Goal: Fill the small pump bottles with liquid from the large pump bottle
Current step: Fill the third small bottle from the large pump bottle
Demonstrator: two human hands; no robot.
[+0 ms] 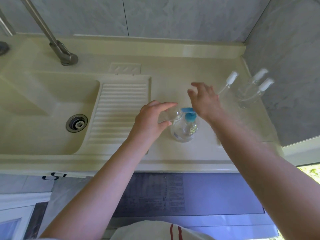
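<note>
L hand (pixel 152 116) grips small clear bottle (pixel 170 115), tilted, mouth at blue nozzle of large pump bottle (pixel 184 129). R hand (pixel 204 99) above pump, fingers spread, blurred.

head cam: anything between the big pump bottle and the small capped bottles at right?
Only the right hand hovers over the countertop between large pump bottle and small bottles, in the head view.

walls: grey marbled tile (pixel 173 14) | counter: cream, moulded sink (pixel 43 104) | tap: steel (pixel 57 44)
</note>
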